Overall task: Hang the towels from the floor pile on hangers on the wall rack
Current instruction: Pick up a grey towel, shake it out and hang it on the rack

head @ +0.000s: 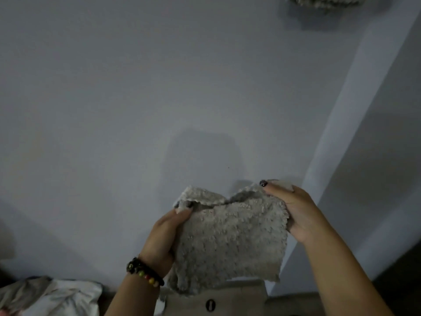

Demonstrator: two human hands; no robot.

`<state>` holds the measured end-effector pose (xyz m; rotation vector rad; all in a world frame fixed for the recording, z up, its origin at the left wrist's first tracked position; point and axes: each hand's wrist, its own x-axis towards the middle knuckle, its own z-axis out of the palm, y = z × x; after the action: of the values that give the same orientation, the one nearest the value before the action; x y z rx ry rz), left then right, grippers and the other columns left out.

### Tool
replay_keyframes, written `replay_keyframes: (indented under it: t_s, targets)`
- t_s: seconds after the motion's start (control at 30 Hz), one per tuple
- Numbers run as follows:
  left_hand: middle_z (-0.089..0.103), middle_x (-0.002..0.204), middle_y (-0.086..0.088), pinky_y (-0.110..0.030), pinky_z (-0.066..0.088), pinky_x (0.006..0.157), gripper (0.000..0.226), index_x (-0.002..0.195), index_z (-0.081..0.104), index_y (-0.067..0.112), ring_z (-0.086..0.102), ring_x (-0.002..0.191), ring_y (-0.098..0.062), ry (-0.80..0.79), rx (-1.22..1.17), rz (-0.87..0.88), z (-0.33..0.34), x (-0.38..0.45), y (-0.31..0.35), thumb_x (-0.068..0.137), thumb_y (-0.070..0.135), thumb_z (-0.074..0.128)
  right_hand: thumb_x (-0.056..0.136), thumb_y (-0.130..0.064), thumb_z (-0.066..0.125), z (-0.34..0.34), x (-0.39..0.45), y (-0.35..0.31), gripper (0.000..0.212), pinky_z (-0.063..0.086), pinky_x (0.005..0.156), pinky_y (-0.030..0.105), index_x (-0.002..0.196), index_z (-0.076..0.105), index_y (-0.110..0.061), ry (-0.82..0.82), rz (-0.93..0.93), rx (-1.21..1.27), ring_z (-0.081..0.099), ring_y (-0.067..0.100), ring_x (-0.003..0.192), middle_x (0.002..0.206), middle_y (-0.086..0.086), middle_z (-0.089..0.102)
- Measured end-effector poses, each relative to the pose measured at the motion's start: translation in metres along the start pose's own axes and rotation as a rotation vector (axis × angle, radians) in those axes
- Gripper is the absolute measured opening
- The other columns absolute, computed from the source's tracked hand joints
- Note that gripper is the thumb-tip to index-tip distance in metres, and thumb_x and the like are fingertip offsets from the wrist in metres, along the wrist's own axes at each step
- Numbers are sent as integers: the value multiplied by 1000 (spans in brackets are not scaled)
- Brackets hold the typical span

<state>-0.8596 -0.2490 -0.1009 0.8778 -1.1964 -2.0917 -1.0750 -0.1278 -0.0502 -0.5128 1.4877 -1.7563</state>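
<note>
Holding grey towel (230, 238) | left hand (164, 238), right hand (293, 213) | no writing legible

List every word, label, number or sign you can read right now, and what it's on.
None can be read.
The cardboard box bears one dark oval mark, with no letters legible.
The grey towel, bead bracelet and wall show no text.

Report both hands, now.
Left hand: closed, gripping the grey towel by its left edge.
Right hand: closed, gripping the same towel's right top corner.
</note>
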Motion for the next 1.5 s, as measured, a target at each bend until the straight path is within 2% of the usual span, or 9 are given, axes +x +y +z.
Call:
replay_keyframes:
  t_s: [0.2, 0.33, 0.47, 0.5, 0.67, 0.87, 1.03, 1.33, 1.5]
  targets:
    - [73, 99, -18, -37, 54, 67, 25, 109, 66, 0, 71, 84, -30, 45, -116, 21, 23, 5, -6, 94, 13, 50, 76, 5, 69, -28, -3, -13, 28, 48, 46, 18, 101, 65, -7, -111, 10, -195, 66, 10, 51, 69, 9, 70]
    - [70, 100, -21, -37, 56, 65, 20, 97, 63, 0, 69, 84, -32, 219, -57, 128, 29, 12, -11, 79, 10, 66, 86, -15, 68, -35, 1, -11, 1, 50, 76, 29, 87, 69, -16, -22, -45, -315, 68, 14, 86, 90, 2, 73]
    - [69, 105, -14, -34, 54, 70, 42, 120, 57, 10, 68, 90, -28, 381, 93, 200, 35, 18, -16, 81, 14, 73, 88, -34, 65, -41, 4, -7, 44, 44, 66, 36, 60, 41, -11, 77, -94, -451, 46, 29, 58, 58, 11, 49]
    - [69, 103, -12, -33, 53, 69, 38, 118, 58, 12, 68, 88, -26, 395, 94, 198, 38, 18, -17, 83, 13, 72, 87, -37, 65, -43, 3, -6, 45, 36, 96, 54, 64, 38, -11, 94, -113, -472, 43, 33, 60, 62, 21, 43]
    - [73, 94, -13, -37, 54, 72, 21, 97, 70, 6, 69, 89, -29, 385, -28, 66, 52, 26, -20, 94, 23, 60, 84, -33, 71, -61, 6, -3, 36, 30, 56, 30, 65, 46, -15, 115, -159, -421, 35, 16, 55, 55, -7, 38]
    - [68, 97, -11, -45, 48, 84, 22, 86, 67, 10, 61, 94, -30, 400, 16, 52, 57, 33, -26, 96, 26, 56, 93, -35, 59, -82, 14, 4, 27, 46, 51, 33, 95, 67, -9, 220, -107, -440, 62, 39, 90, 101, 25, 63]
    - [68, 97, -22, -52, 52, 87, 26, 89, 67, -4, 64, 89, -34, 345, 64, 109, 62, 32, -21, 93, 22, 61, 91, -17, 61, -85, 14, 7, 16, 30, 55, 32, 77, 58, -10, 269, -224, -503, 37, 22, 55, 61, 13, 44]
    - [59, 81, -18, -42, 46, 74, 35, 91, 59, -17, 53, 77, -28, 324, 75, 194, 65, 40, -16, 87, 16, 69, 95, 0, 48, -62, 11, -18, 26, 59, 70, 31, 108, 60, -20, -251, -136, -652, 69, 8, 91, 106, -3, 69]
    - [59, 67, -11, -37, 48, 69, 17, 73, 63, 4, 54, 67, -24, 263, 86, 160, 62, 42, -13, 88, 11, 66, 91, -7, 60, -42, 6, -12, 18, 51, 81, 24, 88, 69, -22, -267, -451, -772, 66, 6, 84, 86, -8, 70]
